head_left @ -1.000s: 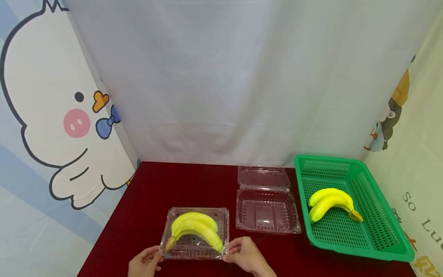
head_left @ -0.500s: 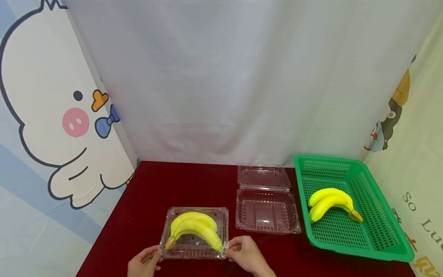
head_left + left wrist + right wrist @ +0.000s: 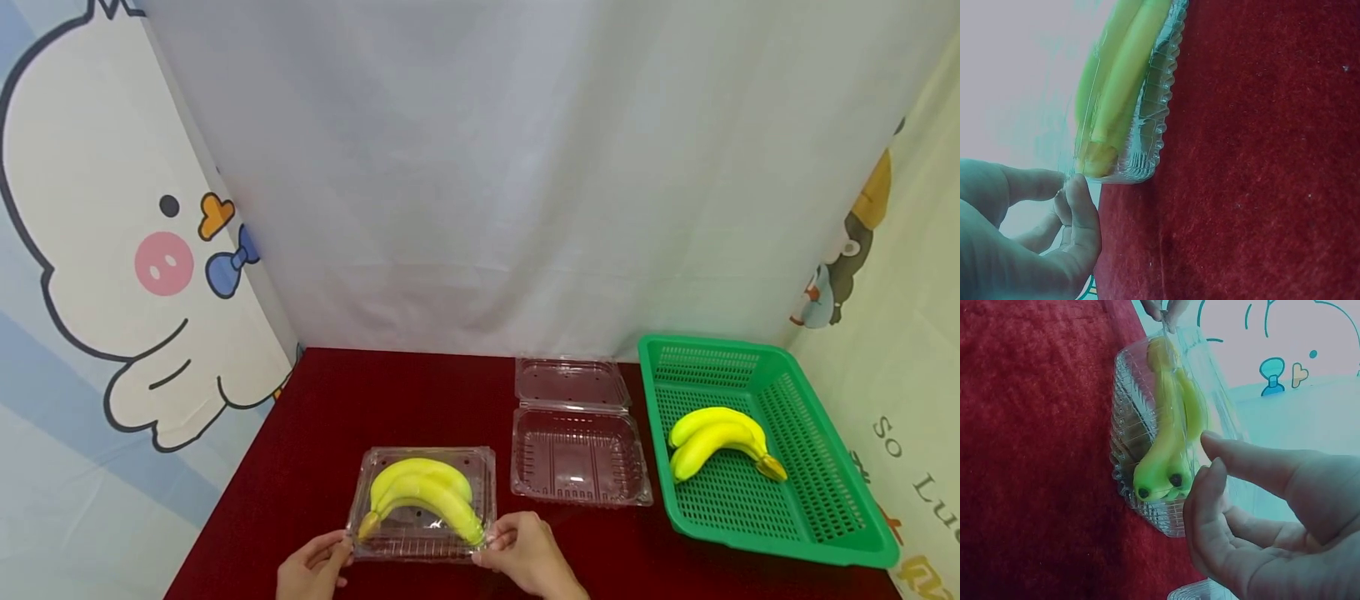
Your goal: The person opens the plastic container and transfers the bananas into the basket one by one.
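Observation:
A clear plastic clamshell box (image 3: 416, 546) sits closed at the table's near edge, with a bunch of yellow bananas (image 3: 427, 487) inside it. My left hand (image 3: 315, 567) pinches the front left corner of its rim between thumb and fingertips; the left wrist view shows this hand (image 3: 1047, 219) at the corner beside the banana stem. At the front right corner my right hand (image 3: 528, 554) has its thumb and fingers bent about the rim. In the right wrist view the right hand's (image 3: 1260, 506) fingertips overlap that corner, and their exact contact is partly hidden.
A second clear clamshell box (image 3: 577, 458) lies unfolded on the dark red tabletop (image 3: 405, 400), behind and right. A green basket (image 3: 780, 542) at the right holds another banana bunch (image 3: 720, 442). White curtain (image 3: 480, 208) hangs behind the table.
My right hand has shifted slightly left along the box's front right corner, its thumb now lower on the front edge. The left hand and the box have hardly moved.

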`<state>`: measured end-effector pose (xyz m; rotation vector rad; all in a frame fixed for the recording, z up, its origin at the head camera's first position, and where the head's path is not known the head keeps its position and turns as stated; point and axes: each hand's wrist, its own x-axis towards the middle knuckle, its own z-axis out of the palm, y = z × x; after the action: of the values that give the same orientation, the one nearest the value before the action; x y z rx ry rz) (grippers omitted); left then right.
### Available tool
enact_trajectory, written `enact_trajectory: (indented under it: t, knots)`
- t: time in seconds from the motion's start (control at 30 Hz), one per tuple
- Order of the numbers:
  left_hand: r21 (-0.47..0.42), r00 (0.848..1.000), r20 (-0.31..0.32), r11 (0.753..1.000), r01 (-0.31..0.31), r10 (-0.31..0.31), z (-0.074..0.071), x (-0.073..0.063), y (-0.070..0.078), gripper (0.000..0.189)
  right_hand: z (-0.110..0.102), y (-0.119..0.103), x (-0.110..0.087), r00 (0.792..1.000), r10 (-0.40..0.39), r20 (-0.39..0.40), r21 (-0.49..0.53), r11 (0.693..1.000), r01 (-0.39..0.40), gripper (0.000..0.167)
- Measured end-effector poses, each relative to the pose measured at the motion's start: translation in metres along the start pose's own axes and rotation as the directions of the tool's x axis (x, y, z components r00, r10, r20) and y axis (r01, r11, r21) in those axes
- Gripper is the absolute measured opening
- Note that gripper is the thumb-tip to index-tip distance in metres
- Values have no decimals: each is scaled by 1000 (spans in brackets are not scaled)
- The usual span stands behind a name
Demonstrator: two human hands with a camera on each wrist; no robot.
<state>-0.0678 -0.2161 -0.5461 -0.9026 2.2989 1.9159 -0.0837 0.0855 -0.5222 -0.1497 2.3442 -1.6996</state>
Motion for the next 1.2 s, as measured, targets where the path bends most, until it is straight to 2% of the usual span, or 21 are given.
enact_trajectory:
  t: [0.13, 0.23, 0.37, 0.43, 0.6, 0.73, 0.87, 1.07, 1.2]
  knots:
    - [-23, 1000, 11, 1000, 9, -9, 0, 0, 1, 32, -2, -2, 0, 998, 49, 31, -12, 999, -48, 23]
    - [-41, 1000, 9, 999, 7, -6, 1, 0, 1, 32, -3, -2, -1, 996, 76, 42, 4, 997, -76, 32]
    - [-50, 1000, -2, 999, -2, 2, 3, -1, 2, 33, -3, 1, -3, 999, 40, 36, 50, 998, -41, 50]
    - [-48, 1000, -8, 999, -3, 3, 4, -1, 2, 33, -3, 1, -4, 999, 2, 32, 64, 998, -4, 53]
    - [-54, 1000, -17, 999, 7, -7, 6, -2, 1, 47, -2, 2, -3, 996, -89, 24, 71, 994, 87, 42]
    - [-77, 1000, -6, 997, 0, 0, 5, 0, 0, 58, -2, 2, -2, 986, -163, -25, 48, 985, 164, 34]
    - [-87, 1000, 7, 996, 0, 1, 5, 2, 0, 48, -2, 1, -1, 972, -222, -72, 7, 975, 223, 29]
    - [-67, 999, 23, 997, -26, 27, 6, 5, 1, 39, -3, -3, 1, 966, -238, -98, -24, 971, 237, 23]
    - [-89, 999, 26, 996, -22, 24, 7, 7, 2, 32, -2, -5, 3, 961, -256, -107, -40, 967, 253, 20]
